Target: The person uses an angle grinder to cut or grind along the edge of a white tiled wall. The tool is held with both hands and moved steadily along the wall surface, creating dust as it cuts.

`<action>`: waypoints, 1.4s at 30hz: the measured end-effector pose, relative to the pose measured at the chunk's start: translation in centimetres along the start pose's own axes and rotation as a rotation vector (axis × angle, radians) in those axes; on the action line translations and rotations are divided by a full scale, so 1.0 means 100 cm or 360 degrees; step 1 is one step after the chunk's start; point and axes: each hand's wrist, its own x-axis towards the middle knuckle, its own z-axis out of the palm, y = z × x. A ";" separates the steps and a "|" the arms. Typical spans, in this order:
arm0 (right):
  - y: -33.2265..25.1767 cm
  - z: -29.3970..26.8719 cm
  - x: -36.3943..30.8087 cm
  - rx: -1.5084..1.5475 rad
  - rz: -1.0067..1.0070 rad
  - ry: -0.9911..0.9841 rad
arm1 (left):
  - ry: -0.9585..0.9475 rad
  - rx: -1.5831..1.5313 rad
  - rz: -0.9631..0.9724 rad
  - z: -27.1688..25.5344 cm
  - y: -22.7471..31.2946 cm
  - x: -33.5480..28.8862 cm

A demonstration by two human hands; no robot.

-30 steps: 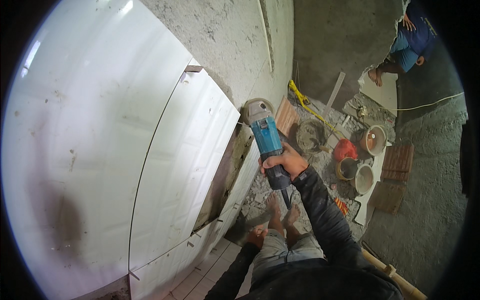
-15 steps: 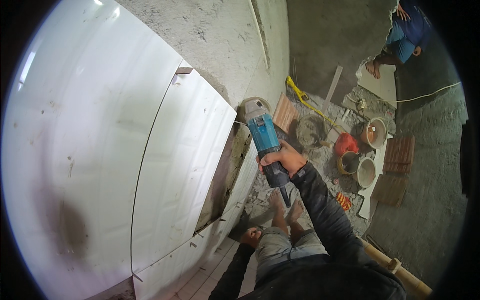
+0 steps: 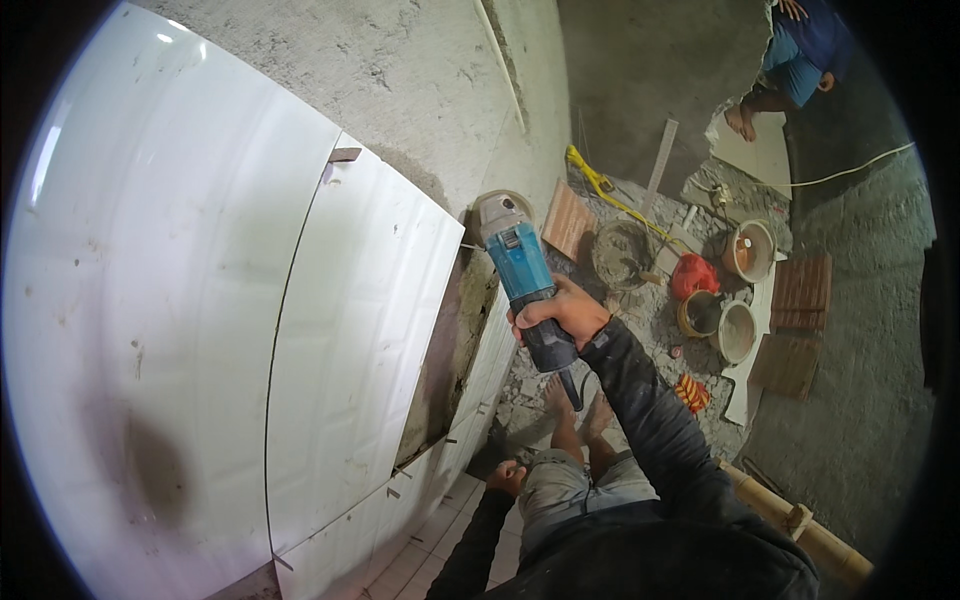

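My right hand (image 3: pixel 563 312) is wrapped round the dark rear body of a blue and black angle grinder (image 3: pixel 522 262). Its grey head and round guard sit by the right corner of a white wall tile (image 3: pixel 375 300), over a gap of rough wall. I cannot tell whether the disc touches the tile. A short cord stub hangs from the grinder's back end. Down by my left knee, my left hand (image 3: pixel 507 477) has its fingers curled in, and whatever they may hold is hidden. Small spacer wedges (image 3: pixel 345 155) stick out of the tile joints.
Rubble covers the floor round my bare feet. Several buckets (image 3: pixel 737 332), a red bag (image 3: pixel 693 276), a mortar basin (image 3: pixel 622 254), brown tiles (image 3: pixel 571 220) and a yellow strap (image 3: pixel 590 172) lie to the right. A bamboo pole (image 3: pixel 800 520) is beside me; another person (image 3: pixel 800 60) sits far right.
My view has shifted slightly, so the tiles and floor things sit a little differently. The grinder stays at the tile corner in my right hand. My left hand remains low, fingers curled.
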 end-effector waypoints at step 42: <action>0.052 -0.001 -0.057 -0.0189 0.0067 0.0040 | -0.0532 -0.1179 0.0607 -0.066 0.200 -0.058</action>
